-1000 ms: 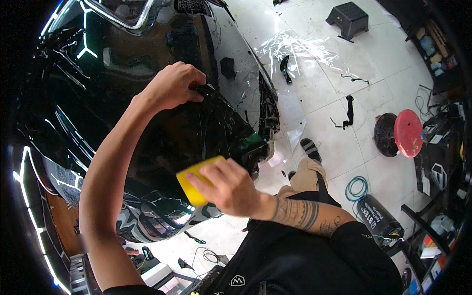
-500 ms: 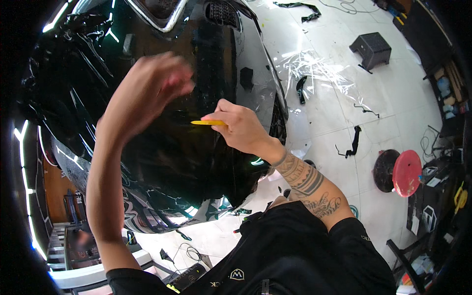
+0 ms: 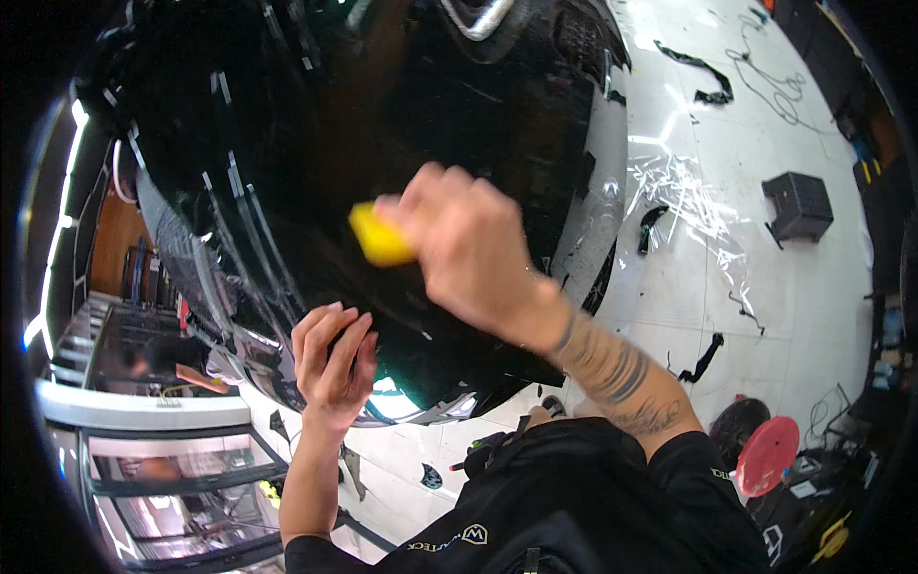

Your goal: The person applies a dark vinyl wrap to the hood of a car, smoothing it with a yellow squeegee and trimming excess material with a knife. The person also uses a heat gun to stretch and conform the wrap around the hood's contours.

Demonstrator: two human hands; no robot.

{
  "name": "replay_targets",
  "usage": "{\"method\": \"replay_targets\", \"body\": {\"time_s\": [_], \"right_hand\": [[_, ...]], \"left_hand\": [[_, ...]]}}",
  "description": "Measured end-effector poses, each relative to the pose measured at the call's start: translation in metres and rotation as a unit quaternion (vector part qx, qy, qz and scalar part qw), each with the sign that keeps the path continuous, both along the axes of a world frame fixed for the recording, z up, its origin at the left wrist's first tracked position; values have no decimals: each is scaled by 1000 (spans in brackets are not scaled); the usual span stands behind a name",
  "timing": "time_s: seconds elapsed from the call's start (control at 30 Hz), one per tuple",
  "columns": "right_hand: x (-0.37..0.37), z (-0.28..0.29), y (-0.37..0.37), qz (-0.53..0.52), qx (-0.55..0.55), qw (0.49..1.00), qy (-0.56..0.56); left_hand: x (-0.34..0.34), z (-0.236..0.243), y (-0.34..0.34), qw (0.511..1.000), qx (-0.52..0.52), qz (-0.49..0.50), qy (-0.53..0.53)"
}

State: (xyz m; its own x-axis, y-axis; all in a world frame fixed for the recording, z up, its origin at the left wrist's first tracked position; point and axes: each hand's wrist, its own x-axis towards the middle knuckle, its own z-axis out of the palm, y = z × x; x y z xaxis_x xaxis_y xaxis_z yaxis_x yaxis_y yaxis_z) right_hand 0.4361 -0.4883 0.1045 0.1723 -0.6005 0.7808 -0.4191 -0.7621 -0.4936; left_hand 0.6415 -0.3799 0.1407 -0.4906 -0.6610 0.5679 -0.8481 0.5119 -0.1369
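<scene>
A yellow squeegee (image 3: 378,237) is gripped in my right hand (image 3: 469,249), which is blurred by motion over the glossy black car panel (image 3: 459,124). Its flat face shows beyond my fingertips; I cannot tell whether it touches the surface. Lower and to the left, my left hand (image 3: 335,368) rests its bent, slightly parted fingertips near the panel's lower edge, with nothing visible in it. Creased, shiny black film (image 3: 239,206) lies over the left part of the car. A chrome-edged opening (image 3: 478,21) sits at the far top.
On the pale tiled floor at right lie clear film scraps (image 3: 688,201), black strips (image 3: 703,359) and a black step stool (image 3: 801,206). A red round stool (image 3: 768,456) stands nearer me. Another person (image 3: 177,359) is at the far left, past a white ledge (image 3: 143,407).
My left hand has come down from above the panel to near its lower edge. My right hand has turned the squeegee from edge-on to face-on. The whole view has shifted.
</scene>
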Motion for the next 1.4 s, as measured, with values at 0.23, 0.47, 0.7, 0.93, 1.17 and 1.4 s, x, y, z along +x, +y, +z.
{"method": "replay_targets", "body": {"time_s": [0.23,0.47,0.7,0.93,1.17,1.4], "right_hand": [[-15,-37,89,77,41,996,-37],[2,7,83,357,86,928,-63],[5,18,-41,126,305,936,-122],[6,16,-64,233,308,922,-23],[7,3,-67,260,250,929,-86],[5,6,-70,256,212,942,-56]], "left_hand": [[1,17,25,899,285,42,329],[-76,5,37,705,255,7,661],[-4,81,0,888,136,230,375],[-9,119,-77,941,131,244,195],[-54,80,-57,919,112,300,231],[-104,16,-22,870,148,371,289]]}}
